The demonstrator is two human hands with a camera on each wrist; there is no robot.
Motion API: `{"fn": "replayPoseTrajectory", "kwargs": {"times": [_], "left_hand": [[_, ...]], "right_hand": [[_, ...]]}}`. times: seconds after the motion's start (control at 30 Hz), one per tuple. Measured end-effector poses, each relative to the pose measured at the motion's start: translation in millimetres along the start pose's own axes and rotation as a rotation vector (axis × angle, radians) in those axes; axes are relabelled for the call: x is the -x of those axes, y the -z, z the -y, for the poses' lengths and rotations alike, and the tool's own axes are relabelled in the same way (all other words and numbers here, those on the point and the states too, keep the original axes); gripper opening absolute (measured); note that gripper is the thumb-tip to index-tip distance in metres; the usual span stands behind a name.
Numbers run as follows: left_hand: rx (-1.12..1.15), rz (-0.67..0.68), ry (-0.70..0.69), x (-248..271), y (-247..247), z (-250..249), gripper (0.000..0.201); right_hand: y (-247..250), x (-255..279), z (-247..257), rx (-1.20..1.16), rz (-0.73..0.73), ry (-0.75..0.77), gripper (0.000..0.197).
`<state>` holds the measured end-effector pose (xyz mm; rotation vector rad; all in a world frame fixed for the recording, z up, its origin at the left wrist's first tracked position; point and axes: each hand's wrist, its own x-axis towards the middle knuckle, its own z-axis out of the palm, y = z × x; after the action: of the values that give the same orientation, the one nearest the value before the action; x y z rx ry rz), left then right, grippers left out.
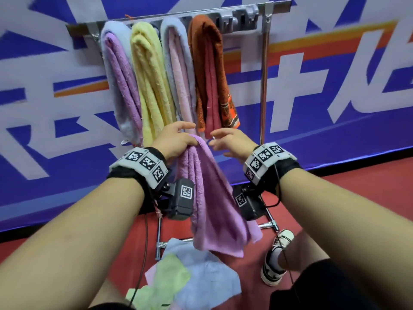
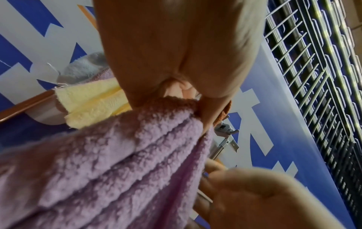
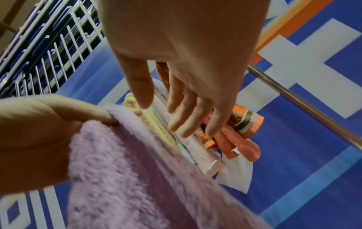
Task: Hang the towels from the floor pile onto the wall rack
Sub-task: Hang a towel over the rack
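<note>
Head view: bright, even indoor light, soft and nearly shadowless; faint sheen on the rack (image 1: 264, 70) post. Wide-angle bowing along the edges, forearms stretched large toward the lower corners. Mild softness overall, markers on the wrist bands readable.
Left wrist view: strong motion blur on the purple towel (image 2: 109, 162) and the right hand (image 2: 260, 199); left hand (image 2: 176, 51) close, dim and out of focus. Highlights glinting on a wire grille (image 2: 313, 77).
Right wrist view: blurred towel foreground, sharper at centre; wall graphics smeared toward the corners.

The banner (image 1: 335, 90) carries big white characters, cropped and unreadable; the wrist bands (image 1: 143, 162) bear only square coded markers.
</note>
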<state>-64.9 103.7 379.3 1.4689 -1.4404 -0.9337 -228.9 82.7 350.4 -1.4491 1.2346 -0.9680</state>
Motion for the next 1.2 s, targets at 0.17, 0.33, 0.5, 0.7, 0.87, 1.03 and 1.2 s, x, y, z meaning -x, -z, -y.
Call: {"fn": "replayPoseTrajectory", "kwargs": {"times": [0.17, 0.33, 0.5, 0.7, 0.87, 1.03, 1.2], "left_hand": [[0.108, 0.04, 0.067, 3, -14, 11, 0.048], [0.11, 0.061, 0.084, -4, -19, 21, 0.051], [0.113, 0.108, 0.087, -10, -19, 42, 0.052], [-0.025, 0.193, 0.177, -14, -17, 89, 0.05], [-0.005, 0.116, 0.189, -20, -14, 130, 0.027], [-0.021, 0.12, 0.248, -26, -14, 165, 0.024], [-0.108, 0.12, 0.191, -46, -23, 195, 0.023]], "right_hand": [[-4, 9, -2, -0.133, 0.142, 0.007, 0.029], [-9, 10, -22, -0.158, 0.2, 0.07, 0.023], [-12, -3, -40, -0.098, 0.11, 0.084, 0.022], [-23, -28, -72, -0.078, 0.027, 0.064, 0.029], [-28, -50, -95, -0.021, -0.078, 0.042, 0.03], [-31, -68, -122, 0.052, -0.134, -0.005, 0.019], [-42, -88, -157, 0.147, -0.056, -0.09, 0.024]]}}
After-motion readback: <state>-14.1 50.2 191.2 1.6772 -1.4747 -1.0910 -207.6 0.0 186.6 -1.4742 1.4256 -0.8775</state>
